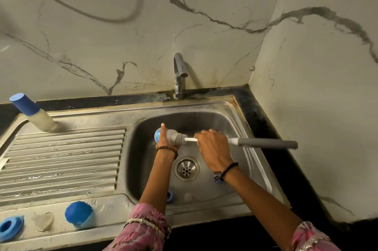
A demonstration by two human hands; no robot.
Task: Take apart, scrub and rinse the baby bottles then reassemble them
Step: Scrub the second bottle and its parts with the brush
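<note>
The left hand [163,140] grips a baby bottle [169,136] held on its side above the sink basin [235,126], with the fingers wrapped under the body and the thumb laid up across its near side. The bottle's base, blue-printed, faces left; its open mouth faces right. The right hand [212,145] is closed around the white shaft of a bottle brush [266,144], gripping it just beside the bottle mouth. The grey bristle head of the brush sits at the mouth of the bottle, partly inside it. The grey handle of the brush extends right, past the basin edge and over the dark countertop [286,169]. Both wrists carry bead or thread bracelets, and both forearms end in pink patterned sleeves. Directly below the hands lies the drain strainer [186,168] in the basin floor. A blue ring [169,197] lies near the front wall of the basin, just beside the left forearm, and a small clear part, too indistinct to identify, lies beside it. On the front ledge of the drainboard [61,158] stand, from left to right, a blue collar ring [10,228], a clear teat [43,221] and a blue cap [80,215]. A second bottle [33,113] with a blue cap stands at the rear left corner of the drainboard. The tap [179,76] rises behind the basin against the marble-pattern wall, with no water visible at its spout.
</note>
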